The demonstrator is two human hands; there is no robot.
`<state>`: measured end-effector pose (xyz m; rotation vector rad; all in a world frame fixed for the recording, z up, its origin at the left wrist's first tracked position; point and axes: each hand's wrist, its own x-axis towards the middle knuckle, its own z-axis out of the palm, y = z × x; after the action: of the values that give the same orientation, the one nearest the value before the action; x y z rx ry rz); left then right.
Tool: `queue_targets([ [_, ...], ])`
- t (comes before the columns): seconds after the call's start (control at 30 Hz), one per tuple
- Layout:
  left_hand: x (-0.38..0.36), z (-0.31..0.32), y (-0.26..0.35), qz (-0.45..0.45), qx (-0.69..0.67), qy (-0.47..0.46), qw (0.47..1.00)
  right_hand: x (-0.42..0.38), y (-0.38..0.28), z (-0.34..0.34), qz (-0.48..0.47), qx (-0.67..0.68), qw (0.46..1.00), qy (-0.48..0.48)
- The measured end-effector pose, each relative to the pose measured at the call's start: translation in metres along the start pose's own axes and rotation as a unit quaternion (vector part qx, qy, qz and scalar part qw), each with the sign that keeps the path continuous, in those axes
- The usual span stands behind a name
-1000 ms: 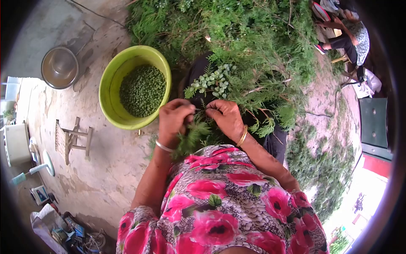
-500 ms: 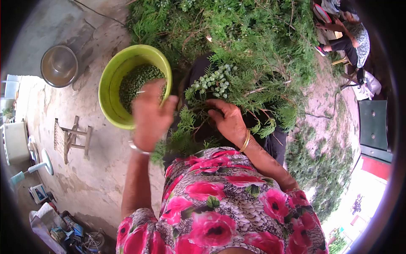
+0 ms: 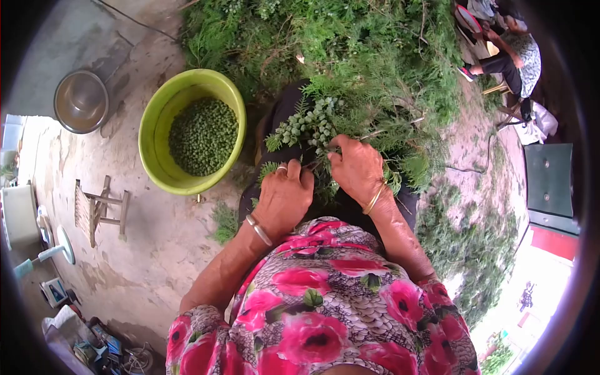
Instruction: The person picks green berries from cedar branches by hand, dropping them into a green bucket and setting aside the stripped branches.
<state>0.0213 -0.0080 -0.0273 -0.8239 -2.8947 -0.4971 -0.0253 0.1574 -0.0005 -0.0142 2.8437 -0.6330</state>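
Note:
A leafy conifer branch, apparently arborvitae, bearing a cluster of pale green seed cones [image 3: 312, 122], lies across my lap. My right hand [image 3: 357, 170], with a gold bangle, pinches the branch just below the cluster. Close beside it, my left hand [image 3: 285, 197], wearing a ring and a silver bangle, has its fingers curled downward at the near foliage; its fingertips are hidden. To the left stands a yellow-green bucket [image 3: 150, 140], partly filled with loose green cones [image 3: 203, 137].
A large heap of cut branches [image 3: 350, 44] spreads ahead, with more greenery [image 3: 469, 250] at right. Left on the concrete are a metal basin [image 3: 81, 103], a small folding stool [image 3: 100, 209] and a fan [image 3: 65, 245]. Another person [image 3: 515, 59] sits at the far right.
My left hand has moved from over the bucket to the branch on my lap, uncovering the cones inside. My right hand has shifted slightly up and right, nearer the cone cluster.

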Motion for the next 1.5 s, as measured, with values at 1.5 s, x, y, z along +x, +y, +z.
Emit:
queue_targets([
  [1.5, 0.007, 0.028, -0.031, -0.254, -0.640, 0.275, 0.671, 0.013, -0.019, 0.035, -0.036, 0.429, 0.902, -0.044],
])
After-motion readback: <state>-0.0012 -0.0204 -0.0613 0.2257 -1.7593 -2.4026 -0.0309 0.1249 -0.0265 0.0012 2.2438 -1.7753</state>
